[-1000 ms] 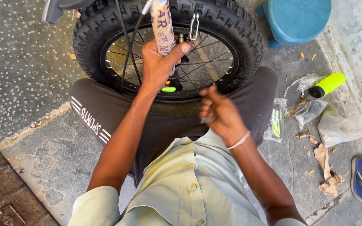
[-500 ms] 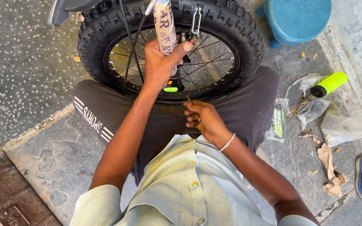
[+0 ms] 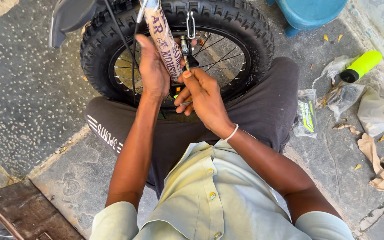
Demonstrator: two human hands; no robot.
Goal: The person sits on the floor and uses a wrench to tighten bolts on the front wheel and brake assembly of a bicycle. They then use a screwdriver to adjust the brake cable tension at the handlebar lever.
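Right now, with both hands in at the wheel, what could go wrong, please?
The right hand works a thin tool close to the spokes, so it might slip and jam fingers there. The left hand alone steadies the wrapped fork leg; if its hold loosens, the wheel could shift.

Pale green short-sleeved buttoned shirt [image 3: 210, 195], dark trousers with white side stripes [image 3: 112, 133], thin white wristband [image 3: 232, 133] on the right wrist.
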